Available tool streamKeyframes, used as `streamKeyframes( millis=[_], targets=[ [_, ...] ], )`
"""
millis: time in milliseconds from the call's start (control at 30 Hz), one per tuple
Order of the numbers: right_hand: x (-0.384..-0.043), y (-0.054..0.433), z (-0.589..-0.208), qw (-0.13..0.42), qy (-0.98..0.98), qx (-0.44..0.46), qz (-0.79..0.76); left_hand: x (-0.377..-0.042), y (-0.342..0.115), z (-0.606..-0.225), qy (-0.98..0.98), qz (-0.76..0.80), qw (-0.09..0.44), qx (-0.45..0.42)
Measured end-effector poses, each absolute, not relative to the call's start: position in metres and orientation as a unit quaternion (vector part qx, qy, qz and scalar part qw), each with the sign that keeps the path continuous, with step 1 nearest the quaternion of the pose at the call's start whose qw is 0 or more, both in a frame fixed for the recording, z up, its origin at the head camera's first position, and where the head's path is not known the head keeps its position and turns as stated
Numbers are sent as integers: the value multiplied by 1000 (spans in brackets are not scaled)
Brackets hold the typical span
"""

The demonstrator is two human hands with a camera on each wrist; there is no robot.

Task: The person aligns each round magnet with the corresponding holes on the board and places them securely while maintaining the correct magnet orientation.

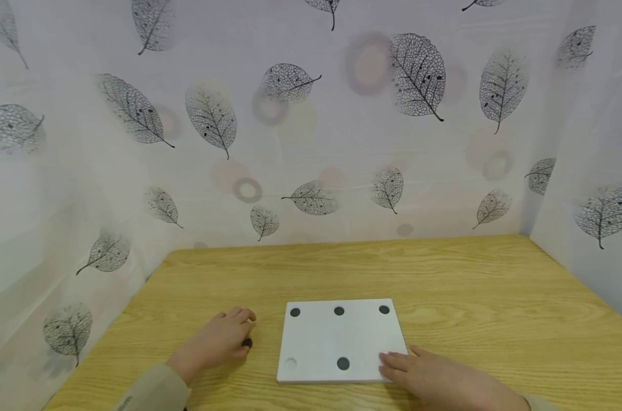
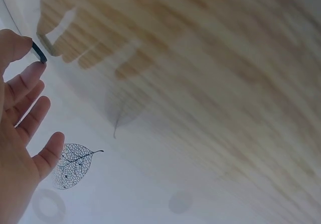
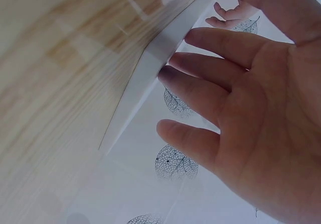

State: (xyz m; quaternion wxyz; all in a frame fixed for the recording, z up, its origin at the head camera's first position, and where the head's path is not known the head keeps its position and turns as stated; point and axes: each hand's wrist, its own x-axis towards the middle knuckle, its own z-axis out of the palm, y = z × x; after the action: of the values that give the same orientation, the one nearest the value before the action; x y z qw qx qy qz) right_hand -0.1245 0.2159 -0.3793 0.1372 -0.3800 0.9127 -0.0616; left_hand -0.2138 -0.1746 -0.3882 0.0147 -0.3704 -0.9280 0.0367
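Between thumb and forefinger my left hand (image 1: 223, 335) pinches a small dark disc (image 1: 247, 342), left of a white board (image 1: 316, 337). In the left wrist view the disc (image 2: 39, 52) shows edge-on at the fingertips, with the other fingers of the left hand (image 2: 25, 108) loosely spread. Dark round spots fill several places on the board, three along its far edge and one at the near middle (image 1: 343, 363). At its near left corner is a bare shallow round recess (image 1: 290, 363). My right hand (image 1: 434, 374) rests straight fingertips on the board's near right corner.
The board lies on a wood-grain table (image 1: 444, 274) with a glossy surface that mirrors the left hand. Pale curtains (image 1: 311, 142) printed with leaves hang behind the table and along both sides.
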Motion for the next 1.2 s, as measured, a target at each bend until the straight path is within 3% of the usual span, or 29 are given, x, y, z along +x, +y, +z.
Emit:
streamKeyframes(
  millis=[167,767,1200],
  targets=[
    [-125,216,-379,146,915,-371,-67,-211,-171,-386,-925,35,17,-378],
    [-126,216,-384,97,907,-409,-27,-209,-167,-389,-923,36,20,-382],
    [-126,214,-383,121,912,-389,-37,-206,-162,-389,-919,43,28,-390]
  ],
)
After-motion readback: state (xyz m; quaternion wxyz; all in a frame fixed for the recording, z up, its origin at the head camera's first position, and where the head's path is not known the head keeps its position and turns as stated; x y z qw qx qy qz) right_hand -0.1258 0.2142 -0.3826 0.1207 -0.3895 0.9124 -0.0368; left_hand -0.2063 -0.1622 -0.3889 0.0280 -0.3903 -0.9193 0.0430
